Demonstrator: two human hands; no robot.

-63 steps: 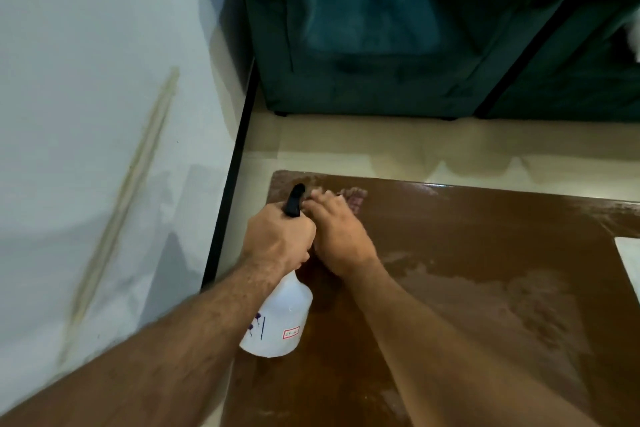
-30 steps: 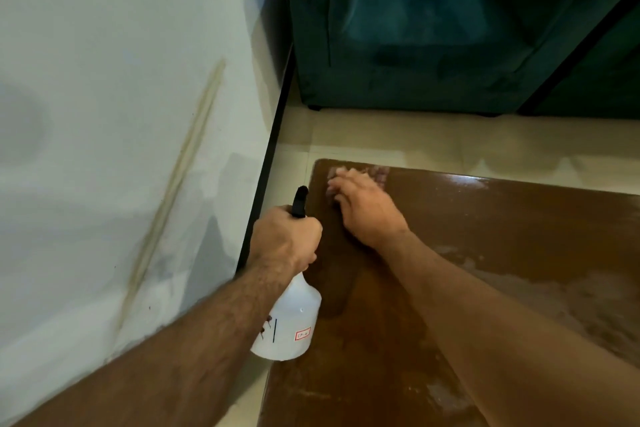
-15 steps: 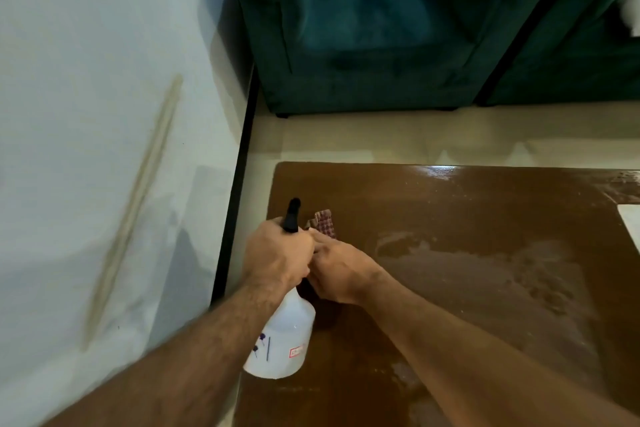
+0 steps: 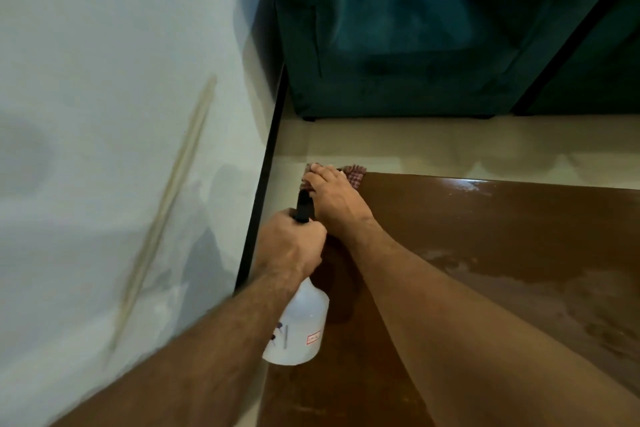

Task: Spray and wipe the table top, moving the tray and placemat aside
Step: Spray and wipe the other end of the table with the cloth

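The right hand (image 4: 334,199) lies flat, fingers stretched out, on a checked cloth (image 4: 355,175) at the far left corner of the brown surface (image 4: 502,236) — the cloth shows past the fingertips and overhangs the far edge a little. The left hand (image 4: 292,246) is curled round the neck of a white spray bottle (image 4: 299,326), just beside the right wrist; the bottle's black nozzle (image 4: 304,206) sticks up above the knuckles and points toward the cloth, and its body hangs below the fist over the left edge of the surface. The top is glossy near the far edge and carries dull, patchy streaks toward the right. A pale wall (image 4: 121,114) runs along the left, with a black strip at its foot. Beyond a band of light floor (image 4: 450,146) stands a dark green armchair (image 4: 433,28).
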